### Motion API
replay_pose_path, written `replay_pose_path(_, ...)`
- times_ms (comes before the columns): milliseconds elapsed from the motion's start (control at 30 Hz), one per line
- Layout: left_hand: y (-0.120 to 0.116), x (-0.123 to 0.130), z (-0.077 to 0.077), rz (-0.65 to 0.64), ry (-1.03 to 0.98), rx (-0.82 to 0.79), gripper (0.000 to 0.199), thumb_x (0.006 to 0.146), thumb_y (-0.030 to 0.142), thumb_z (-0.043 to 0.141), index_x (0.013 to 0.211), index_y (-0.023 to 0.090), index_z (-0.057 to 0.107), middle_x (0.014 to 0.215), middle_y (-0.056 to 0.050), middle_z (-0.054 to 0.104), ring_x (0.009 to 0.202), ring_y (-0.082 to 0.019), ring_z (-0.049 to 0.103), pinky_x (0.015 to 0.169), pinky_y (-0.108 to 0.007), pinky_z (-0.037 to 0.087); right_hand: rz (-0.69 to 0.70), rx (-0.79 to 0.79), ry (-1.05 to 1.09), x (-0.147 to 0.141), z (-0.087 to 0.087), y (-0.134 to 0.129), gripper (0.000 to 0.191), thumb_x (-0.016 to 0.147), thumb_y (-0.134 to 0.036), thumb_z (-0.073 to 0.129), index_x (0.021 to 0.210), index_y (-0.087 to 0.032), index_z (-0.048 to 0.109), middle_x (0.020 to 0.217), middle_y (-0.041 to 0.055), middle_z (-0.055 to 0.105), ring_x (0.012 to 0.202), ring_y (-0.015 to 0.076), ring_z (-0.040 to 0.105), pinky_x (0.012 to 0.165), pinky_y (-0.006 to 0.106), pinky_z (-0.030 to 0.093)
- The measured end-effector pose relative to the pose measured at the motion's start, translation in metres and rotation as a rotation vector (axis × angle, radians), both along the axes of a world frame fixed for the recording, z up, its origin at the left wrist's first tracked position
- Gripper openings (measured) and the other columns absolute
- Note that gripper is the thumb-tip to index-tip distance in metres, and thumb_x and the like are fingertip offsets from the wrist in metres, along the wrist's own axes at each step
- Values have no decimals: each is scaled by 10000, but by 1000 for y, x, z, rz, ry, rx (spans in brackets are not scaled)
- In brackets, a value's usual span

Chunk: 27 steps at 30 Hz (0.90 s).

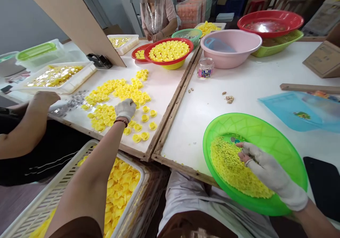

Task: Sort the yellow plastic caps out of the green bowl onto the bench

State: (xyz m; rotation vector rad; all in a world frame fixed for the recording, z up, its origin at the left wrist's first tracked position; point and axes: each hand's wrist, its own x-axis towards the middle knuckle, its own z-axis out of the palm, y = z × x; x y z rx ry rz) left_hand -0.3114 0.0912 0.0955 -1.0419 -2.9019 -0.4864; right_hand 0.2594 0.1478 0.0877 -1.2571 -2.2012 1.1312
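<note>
My left hand (125,109), in a white glove with a dark bead bracelet at the wrist, is closed among small yellow hat-shaped pieces (103,117) spread on the left table. Whatever its fingers hold is hidden. Over a green basin (257,128) hovers my right hand (268,169), gloved with bare fingertips. Its fingers are curled close together, and anything between them is too small to make out. Tiny yellow bits (231,167) are heaped inside the basin, with a few round discs (235,140) beside them.
A white crate (89,147) of yellow pieces stands below my left arm. Nearby are a red basin (191,48), a pink basin (231,59), a clear jar (205,68), a blue bag (287,110) and a black phone (324,188). One person's arm (32,124) reaches in left; another person (159,11) sits opposite.
</note>
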Motion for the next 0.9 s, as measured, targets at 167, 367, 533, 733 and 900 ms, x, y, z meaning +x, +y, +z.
replay_pose_path(167,12,-3,-3,-46,-12,-39,153,768,244,623,674,131,665,795,-209,703,1096,-449,610,982,-633,337,17,-15,27,-2,2,0,376,959,-491,546,1211,-239,666,841,63,708,768,251,706,734,402,636)
replay_pose_path(367,-18,54,-3,-207,81,57,390,974,367,490,1115,87,723,1291,-206,660,1268,-362,539,1098,-517,341,-55,-63,101,6,6,-1,414,931,-533,583,1231,-264,676,925,79,726,798,260,730,705,397,666)
replay_pose_path(533,-45,129,-26,-613,214,-75,456,1016,339,440,1400,170,619,1561,-178,499,1472,-386,396,1210,-604,240,-23,-60,82,9,0,3,407,935,-536,575,1201,-253,695,889,79,730,792,264,739,709,409,673)
replay_pose_path(733,-47,126,-37,-620,227,-191,542,1036,341,319,1476,149,569,1611,-205,424,1526,-420,321,1198,-672,246,0,12,71,3,5,0,364,960,-452,552,1208,-220,683,914,89,744,793,248,735,741,403,656)
replay_pose_path(900,-37,90,-46,-661,268,-188,583,985,356,310,1436,154,618,1576,-203,471,1494,-430,382,1163,-668,324,53,131,84,-8,19,3,290,998,-375,525,1158,-195,685,946,95,751,846,234,730,810,393,626)
